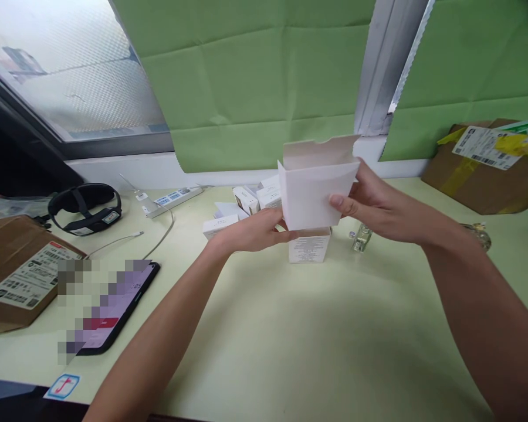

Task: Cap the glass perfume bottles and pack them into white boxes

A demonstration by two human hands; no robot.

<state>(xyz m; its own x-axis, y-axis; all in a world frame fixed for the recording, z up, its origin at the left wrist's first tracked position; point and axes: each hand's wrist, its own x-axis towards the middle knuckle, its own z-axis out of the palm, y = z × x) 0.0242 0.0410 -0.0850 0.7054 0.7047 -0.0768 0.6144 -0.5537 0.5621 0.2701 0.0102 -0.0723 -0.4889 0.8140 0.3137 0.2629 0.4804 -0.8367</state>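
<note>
A plain white carton (pixel 317 196) with its top flaps standing up is held above the table, tilted toward me. My right hand (pixel 378 202) grips its right side, thumb on the front face and fingers behind. At its lower left corner is my left hand (pixel 264 230), closed on the carton, with its fingers partly hidden. Just beneath stands a smaller white box (pixel 308 249) printed with fine text, its top covered by the carton and my left thumb. To the right, a small clear glass bottle (pixel 361 239) lies near a small round cap (pixel 352 234).
Several small white boxes (pixel 247 200) are clustered behind my left hand. On the left are a phone (pixel 114 310), a cardboard box (pixel 30 269), a black headset (pixel 85 211) and a power strip (pixel 173 200) with cables. Another cardboard box (pixel 479 176) sits far right.
</note>
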